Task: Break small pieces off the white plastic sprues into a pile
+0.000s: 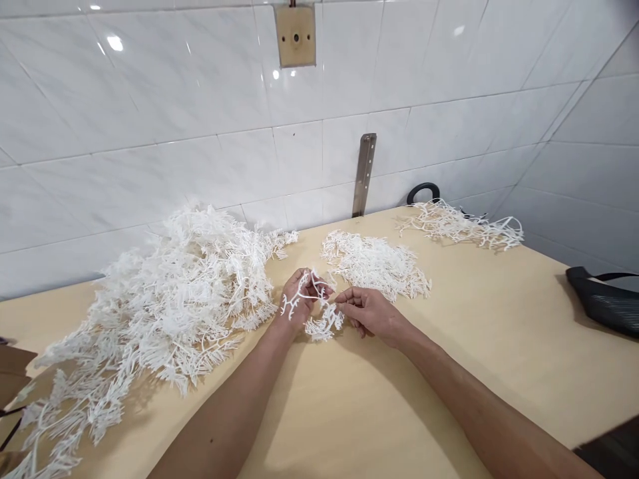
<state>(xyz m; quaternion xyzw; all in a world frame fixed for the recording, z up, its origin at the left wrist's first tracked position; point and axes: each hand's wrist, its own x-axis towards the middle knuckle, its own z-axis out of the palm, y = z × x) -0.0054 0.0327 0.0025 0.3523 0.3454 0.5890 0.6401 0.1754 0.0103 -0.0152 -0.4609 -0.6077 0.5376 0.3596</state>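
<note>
In the middle of the table, my left hand [291, 287] is closed on the stem of a white artificial branch [324, 323]. Bare forked twigs of it stick up over the hand, and a fine, frilly tuft hangs below. From the other side my right hand [372, 313] pinches at the branch's edge with thumb and forefinger; the exact spot of contact is too small to tell. Just behind the hands lies a pile of small white frilly pieces [377, 263]. A large heap of white artificial branches [190, 293] spreads over the left side.
Stripped white stems [459, 225] lie at the back right, near a black ring-shaped handle [423, 191]. A black object with a strap [604, 303] rests at the right edge. A metal bracket [365, 174] stands against the tiled wall. Brown cardboard [14, 372] shows far left.
</note>
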